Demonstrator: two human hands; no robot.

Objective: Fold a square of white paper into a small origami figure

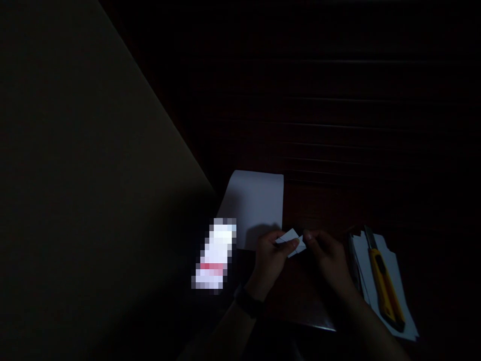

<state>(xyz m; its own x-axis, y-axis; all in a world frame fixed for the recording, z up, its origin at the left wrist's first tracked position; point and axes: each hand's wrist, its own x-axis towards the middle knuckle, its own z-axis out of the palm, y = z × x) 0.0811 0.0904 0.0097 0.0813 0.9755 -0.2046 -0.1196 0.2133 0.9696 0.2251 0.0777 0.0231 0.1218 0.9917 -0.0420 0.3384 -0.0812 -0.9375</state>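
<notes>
A small piece of folded white paper (290, 234) is held up between my hands over the dark wooden table. My left hand (271, 255) grips it, the thumb lying across its face. At its right corner, my right hand (328, 253) pinches the paper between thumb and fingers. Dim light hides the exact shape of the folds. Behind my left hand lies a larger sheet of white paper (255, 200), its far edge curling up a little. A dark band (250, 302) circles my left wrist.
On the right, a yellow utility knife (387, 288) with its blade showing rests on a stack of white paper (408, 313). A lit, pixelated phone-like screen (216, 255) is at left. A pale wall (93, 175) rises on the left; dark wooden slats (338, 100) stand behind.
</notes>
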